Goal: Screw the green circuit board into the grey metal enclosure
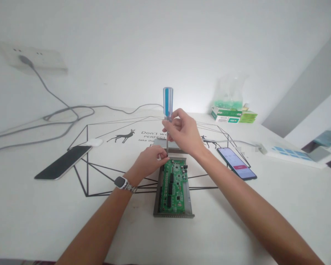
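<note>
A green circuit board (174,186) lies in a grey metal tray (189,206) at the middle of the white table. My right hand (183,131) is closed round a screwdriver (168,101) with a clear blue handle, held upright with its tip at the board's far left corner. My left hand (150,158) pinches at the shaft's tip by that corner; whatever is between its fingers is too small to name. A watch (121,182) sits on my left wrist.
A dark phone (63,162) and a white mouse (94,142) lie at the left, a lit phone (236,163) at the right. Grey cables (57,117) run to a wall socket (34,59). Green boxes (231,115) and a power strip (289,154) stand at the far right.
</note>
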A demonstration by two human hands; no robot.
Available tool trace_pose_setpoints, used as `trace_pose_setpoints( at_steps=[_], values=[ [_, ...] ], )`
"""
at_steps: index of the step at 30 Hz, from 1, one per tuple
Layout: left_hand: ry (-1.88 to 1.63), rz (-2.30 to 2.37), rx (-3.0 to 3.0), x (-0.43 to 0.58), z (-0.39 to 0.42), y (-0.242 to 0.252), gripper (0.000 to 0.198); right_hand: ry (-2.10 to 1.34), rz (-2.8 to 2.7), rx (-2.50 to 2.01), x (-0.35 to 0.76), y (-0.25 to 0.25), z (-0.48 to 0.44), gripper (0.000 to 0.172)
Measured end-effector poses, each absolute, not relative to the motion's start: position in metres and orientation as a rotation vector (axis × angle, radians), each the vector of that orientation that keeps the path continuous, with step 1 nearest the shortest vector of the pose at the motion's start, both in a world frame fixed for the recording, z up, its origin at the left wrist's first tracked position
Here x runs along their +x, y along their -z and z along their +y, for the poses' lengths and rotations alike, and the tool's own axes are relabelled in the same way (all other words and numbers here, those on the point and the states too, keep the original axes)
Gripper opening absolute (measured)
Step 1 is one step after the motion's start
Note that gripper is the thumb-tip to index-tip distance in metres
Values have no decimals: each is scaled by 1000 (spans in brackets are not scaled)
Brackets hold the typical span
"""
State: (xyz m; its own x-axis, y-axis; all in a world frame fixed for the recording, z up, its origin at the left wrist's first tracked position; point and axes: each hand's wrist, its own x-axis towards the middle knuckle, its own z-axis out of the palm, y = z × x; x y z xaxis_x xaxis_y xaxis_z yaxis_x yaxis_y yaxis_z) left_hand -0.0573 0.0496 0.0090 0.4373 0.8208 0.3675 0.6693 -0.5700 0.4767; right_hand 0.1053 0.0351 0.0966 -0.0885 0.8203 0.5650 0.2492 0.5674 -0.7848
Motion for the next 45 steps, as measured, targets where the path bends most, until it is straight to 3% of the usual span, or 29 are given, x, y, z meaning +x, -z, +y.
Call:
trace_pose_setpoints(
  at_steps=[17,45],
  values=[
    [-944,1128,2465,-53,54,-2,24,-652,-1642,-897,120,-70,39,28],
    [-846,1234,2529,-52,50,-7,24,-615,-1704,-936,121,-75,34,29]
  ],
)
